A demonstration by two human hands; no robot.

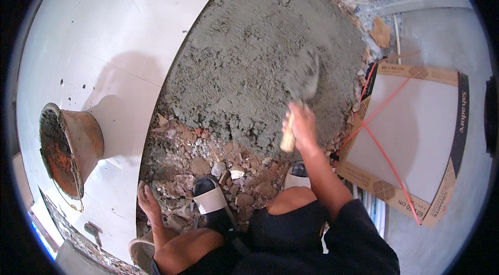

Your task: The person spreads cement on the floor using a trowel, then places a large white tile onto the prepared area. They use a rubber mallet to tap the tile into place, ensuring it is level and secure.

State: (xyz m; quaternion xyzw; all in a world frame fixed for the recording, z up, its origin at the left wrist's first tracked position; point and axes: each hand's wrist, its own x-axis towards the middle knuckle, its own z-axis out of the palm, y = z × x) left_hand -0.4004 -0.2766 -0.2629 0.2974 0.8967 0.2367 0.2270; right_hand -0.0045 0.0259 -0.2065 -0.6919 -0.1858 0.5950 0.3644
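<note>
My right hand (301, 124) grips the pale wooden handle of a trowel (288, 134), whose blade, smeared by motion, is over a rough bed of wet grey mortar (223, 56). My left hand (148, 202) has its fingers apart, holding nothing that I can see, beside the edge of the white tiled surface (104, 15); whether it touches that edge I cannot tell. Broken rubble (244, 176) lies below the mortar, around my sandalled feet. A second bucket (140, 251) shows partly behind my left forearm at the lower edge.
A stained bucket (83, 145) with a wire handle stands on the white tiles, near a small tool (93, 233). At the right lie a boxed large tile (405, 134) with red straps and some white pipes (374, 212). Debris and cardboard scraps (379, 30) line the mortar's upper right edge.
</note>
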